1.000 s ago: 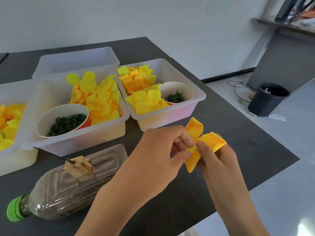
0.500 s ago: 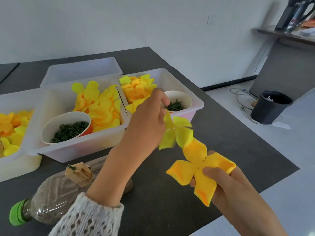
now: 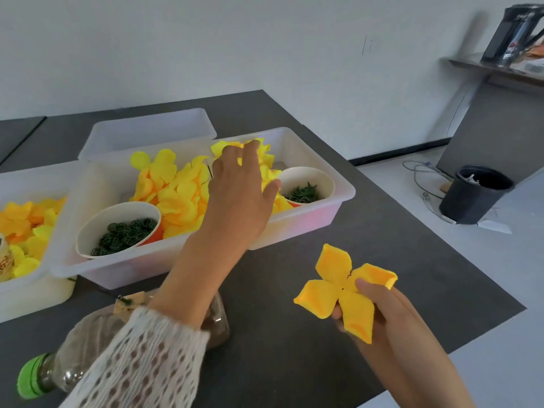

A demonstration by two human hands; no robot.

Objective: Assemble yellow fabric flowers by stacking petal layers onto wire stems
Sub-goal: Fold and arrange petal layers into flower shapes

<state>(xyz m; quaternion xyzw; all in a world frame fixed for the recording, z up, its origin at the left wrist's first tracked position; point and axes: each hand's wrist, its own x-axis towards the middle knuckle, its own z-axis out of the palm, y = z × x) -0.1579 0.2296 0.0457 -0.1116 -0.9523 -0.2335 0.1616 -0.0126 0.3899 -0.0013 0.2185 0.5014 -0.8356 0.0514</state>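
Petal layers, yellow and orange, fill the bin (image 3: 20, 293) at the left edge of the frame. At lower left a plastic bottle (image 3: 88, 348) with a green cap lies on the dark table (image 3: 279, 363). Centre frame, the middle bin (image 3: 97, 269) holds yellow petals (image 3: 176, 192) and a cup of green rings (image 3: 120, 228). The left hand (image 3: 238, 198) reaches over the right bin (image 3: 321, 213), fingers spread apart above its petals; no grasp seen. That bin also holds a cup of green pieces (image 3: 304, 184). Lower right, the right hand (image 3: 379, 313) pinches a four-petal orange-yellow layer (image 3: 338, 293) under its thumb, above the table. At far right a black pot (image 3: 474, 195) stands on the floor.
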